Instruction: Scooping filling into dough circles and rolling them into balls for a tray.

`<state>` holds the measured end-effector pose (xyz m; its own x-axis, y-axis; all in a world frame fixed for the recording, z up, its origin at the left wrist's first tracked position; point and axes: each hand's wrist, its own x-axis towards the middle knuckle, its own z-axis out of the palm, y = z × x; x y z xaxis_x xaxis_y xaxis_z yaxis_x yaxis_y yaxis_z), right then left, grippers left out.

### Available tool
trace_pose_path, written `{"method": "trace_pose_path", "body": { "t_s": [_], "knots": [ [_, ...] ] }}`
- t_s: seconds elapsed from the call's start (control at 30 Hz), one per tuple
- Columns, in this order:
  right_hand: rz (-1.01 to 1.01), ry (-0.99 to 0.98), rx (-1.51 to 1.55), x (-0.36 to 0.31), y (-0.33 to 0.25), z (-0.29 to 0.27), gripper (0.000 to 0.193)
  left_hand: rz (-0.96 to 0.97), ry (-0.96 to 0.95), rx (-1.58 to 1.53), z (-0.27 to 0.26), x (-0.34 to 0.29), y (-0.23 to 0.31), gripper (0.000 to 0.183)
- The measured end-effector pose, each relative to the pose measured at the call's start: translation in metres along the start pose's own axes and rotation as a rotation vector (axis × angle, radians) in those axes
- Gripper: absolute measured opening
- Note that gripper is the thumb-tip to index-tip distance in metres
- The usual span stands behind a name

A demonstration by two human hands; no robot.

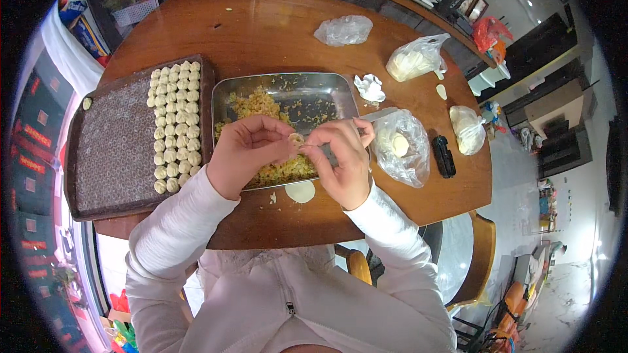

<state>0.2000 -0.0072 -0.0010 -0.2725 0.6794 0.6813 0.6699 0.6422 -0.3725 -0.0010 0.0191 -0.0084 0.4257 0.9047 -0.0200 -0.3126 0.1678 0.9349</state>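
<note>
Between the fingertips of both hands is a small dumpling (297,139), its wrapper gathered around some filling. My left hand (256,150) pinches it from the left; my right hand (340,158) pinches its right side, with a thin stick-like thing partly showing near the fingers. Both hands are above a metal tray (220,89) that holds chopped yellow-orange filling (258,104). A round flat wrapper (300,191) lies on the table just below the tray. To the left, a dark rimmed board (111,150) carries rows of finished dumplings (180,117) along its right side.
Right of the tray, an opened plastic bag (418,167) holds pale dough (398,144). A black object (443,157) and another dough bag (467,129) lie beyond. Farther back are a crumpled tissue (370,87), a full bag (417,57) and a crumpled clear bag (343,30). A wooden chair (481,255) stands at the lower right.
</note>
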Motion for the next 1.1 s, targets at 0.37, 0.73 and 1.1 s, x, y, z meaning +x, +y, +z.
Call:
{"method": "trace_pose_path", "body": {
  "t_s": [0.37,0.73,1.1],
  "knots": [
    [0.046,0.032,0.079,0.000,-0.002,-0.002,0.019,-0.064,0.022,-0.070,0.009,-0.007,0.004,0.017],
    [0.027,0.076,0.070,-0.001,0.002,-0.006,0.013,0.017,0.059,0.088,0.014,-0.007,0.007,0.027],
    [0.044,0.054,0.132,-0.004,0.002,-0.003,0.010,0.000,0.061,0.094,0.013,-0.007,0.002,0.028]
  ]
}}
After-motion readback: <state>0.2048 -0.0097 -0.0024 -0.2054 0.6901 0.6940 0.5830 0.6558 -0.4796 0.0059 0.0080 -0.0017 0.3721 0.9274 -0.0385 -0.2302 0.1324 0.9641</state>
